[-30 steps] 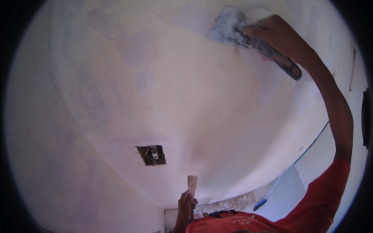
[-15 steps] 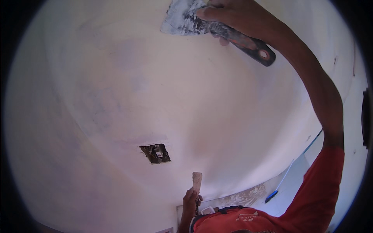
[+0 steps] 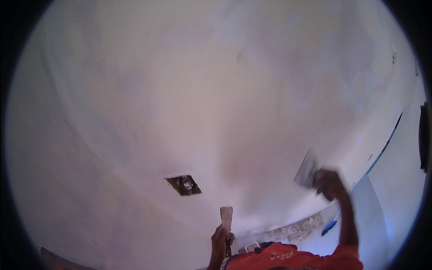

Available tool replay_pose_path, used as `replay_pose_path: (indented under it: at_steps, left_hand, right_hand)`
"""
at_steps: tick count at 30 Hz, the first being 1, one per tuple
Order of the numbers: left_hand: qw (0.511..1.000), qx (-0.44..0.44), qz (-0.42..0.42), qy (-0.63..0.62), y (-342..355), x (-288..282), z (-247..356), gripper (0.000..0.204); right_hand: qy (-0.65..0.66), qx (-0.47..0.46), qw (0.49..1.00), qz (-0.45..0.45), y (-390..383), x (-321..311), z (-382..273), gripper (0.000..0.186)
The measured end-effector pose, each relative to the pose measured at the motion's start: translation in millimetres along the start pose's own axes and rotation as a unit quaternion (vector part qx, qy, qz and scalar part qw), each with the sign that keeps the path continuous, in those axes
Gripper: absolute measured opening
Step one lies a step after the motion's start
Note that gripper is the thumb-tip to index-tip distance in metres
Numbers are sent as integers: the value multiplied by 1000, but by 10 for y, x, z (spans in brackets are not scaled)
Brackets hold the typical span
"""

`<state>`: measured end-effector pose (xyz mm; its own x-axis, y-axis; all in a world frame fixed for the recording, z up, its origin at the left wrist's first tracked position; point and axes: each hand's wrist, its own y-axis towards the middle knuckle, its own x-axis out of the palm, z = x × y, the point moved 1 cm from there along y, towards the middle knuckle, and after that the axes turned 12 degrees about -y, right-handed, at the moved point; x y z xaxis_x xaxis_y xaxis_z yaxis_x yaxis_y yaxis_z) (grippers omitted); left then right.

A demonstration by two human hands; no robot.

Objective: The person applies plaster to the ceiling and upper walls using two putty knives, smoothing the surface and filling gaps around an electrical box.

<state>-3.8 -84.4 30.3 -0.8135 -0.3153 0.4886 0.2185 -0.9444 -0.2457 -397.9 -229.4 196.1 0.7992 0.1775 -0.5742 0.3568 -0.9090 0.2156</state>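
Observation:
My right hand (image 3: 330, 183) is closed round the handle of a wide putty knife (image 3: 307, 170); hand and blade are blurred by motion. That blade, grey and smeared, is in front of the wall's lower right part, and I cannot tell whether it touches. Low in the middle, my left hand (image 3: 220, 239) grips a narrower putty knife (image 3: 227, 217) with its pale, crusted blade pointing up. Before me spreads a pale wall (image 3: 189, 99) with patchy bluish and cream areas. A square recessed electrical box (image 3: 184, 185) opens in it, left of the left hand's knife.
At the right a blue broom head (image 3: 329, 228) rests on pale floor tiles. A rough, stained strip (image 3: 299, 228) runs along the wall's foot. A white handle-like loop (image 3: 252, 246) shows beside my red shirt (image 3: 292, 257). Something dark (image 3: 424, 137) stands at the right rim.
My right hand has swung down from the top of the wall to the lower right with the wide putty knife. The left hand still holds its knife in nearly the same place.

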Motion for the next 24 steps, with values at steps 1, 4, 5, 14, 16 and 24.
replay_pose_path:
  at_steps: [1, 4, 5, 14, 16, 24]
  left_hand:
    - [1000, 19, -2, 8, -32, 73, 52, 28]
    - [999, 13, 18, 30, -196, 296, 220, 34]
    - [999, 21, 28, 33, -241, 354, 282, 34]
    - [999, 13, -24, 21, -41, 899, 155, 39]
    - [999, 11, -10, 41, -62, 976, 278, 40]
    - [982, 154, 68, 86, -348, 1124, 759, 43]
  right_hand:
    - [-178, 25, 984, 3, -152, 415, 404, 13]
    - [237, 409, 881, -24, -623, 1684, 1203, 28]
    - [245, 437, 865, -43, -763, 1988, 1335, 32]
    - [275, 318, 881, -216, -1047, 2641, 1986, 25]
    - [297, 260, 888, -238, -984, 2741, 2131, 28]
    - [239, 58, 911, -331, -407, 2585, 1884, 35]
